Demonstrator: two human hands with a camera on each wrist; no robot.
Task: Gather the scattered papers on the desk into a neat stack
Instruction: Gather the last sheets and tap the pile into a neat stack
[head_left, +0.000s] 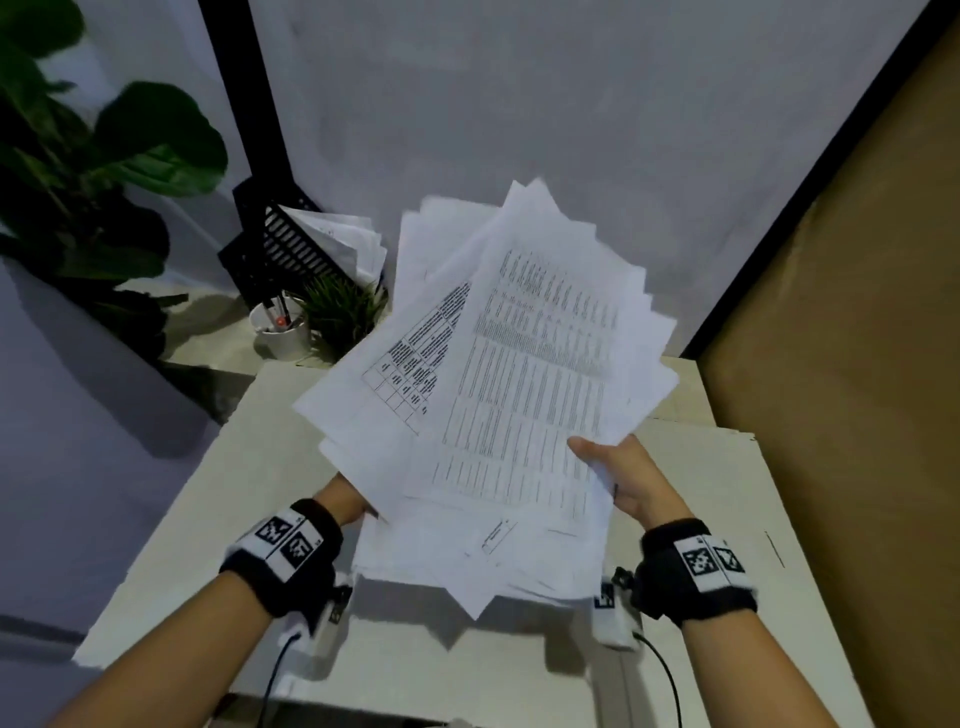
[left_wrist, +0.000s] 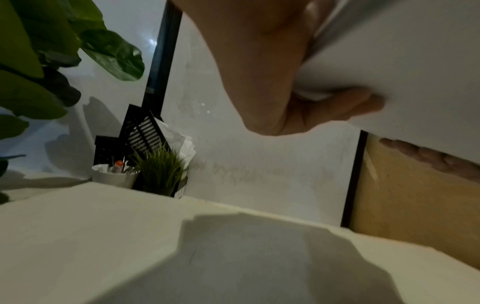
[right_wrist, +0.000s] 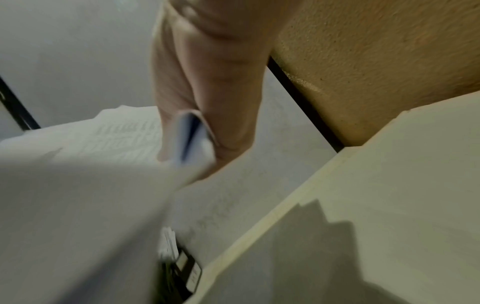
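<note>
A fanned, uneven bundle of white printed papers (head_left: 498, 395) is lifted above the pale desk (head_left: 208, 519), its sheets splayed at different angles. My left hand (head_left: 345, 501) grips the bundle's lower left edge; in the left wrist view the fingers (left_wrist: 337, 107) curl under the papers (left_wrist: 402, 61). My right hand (head_left: 618, 475) holds the right edge, thumb on top; in the right wrist view the thumb and fingers (right_wrist: 207, 92) pinch the sheet edges (right_wrist: 192, 135). The bundle casts a shadow on the desk (left_wrist: 259, 257).
At the back left stand a white cup of pens (head_left: 280, 327), a small grass plant (head_left: 343, 312) and a black slotted file holder with papers (head_left: 296, 244). A large leafy plant (head_left: 78, 171) is far left. A tan partition (head_left: 857, 312) borders the right.
</note>
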